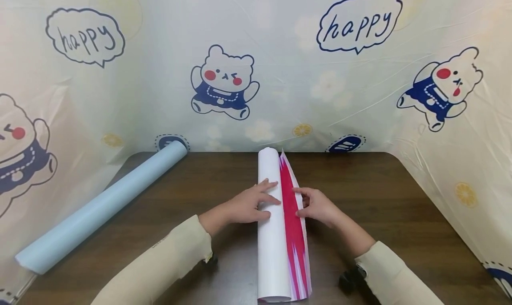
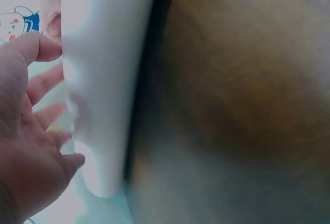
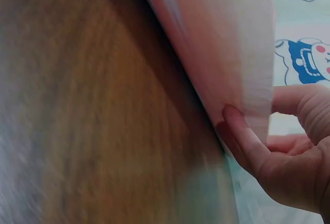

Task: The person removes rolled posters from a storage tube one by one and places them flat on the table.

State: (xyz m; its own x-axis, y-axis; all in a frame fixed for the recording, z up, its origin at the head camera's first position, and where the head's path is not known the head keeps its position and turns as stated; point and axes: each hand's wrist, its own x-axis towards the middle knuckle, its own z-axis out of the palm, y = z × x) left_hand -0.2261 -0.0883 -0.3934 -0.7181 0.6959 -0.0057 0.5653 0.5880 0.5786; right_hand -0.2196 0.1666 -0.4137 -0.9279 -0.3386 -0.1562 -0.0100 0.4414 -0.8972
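Note:
A white paper roll [image 1: 274, 256] lies lengthwise on the table, with a loose flap [image 1: 291, 207] along its right side showing red and purple print. My left hand [image 1: 252, 202] rests on top of the roll with its fingers spread; in the left wrist view the thumb and fingertips touch the white surface [image 2: 105, 80]. On the other side, my right hand [image 1: 318, 206] pinches the flap's edge between thumb and fingers. The right wrist view shows the lifted sheet [image 3: 227, 44] between the fingers of that hand, its print showing faintly through.
A light blue roll [image 1: 104, 207] lies slantwise along the left side of the dark wooden table [image 1: 372, 194]. Behind the table hangs a pale cloth [image 1: 288, 82] printed with bears and "happy" bubbles.

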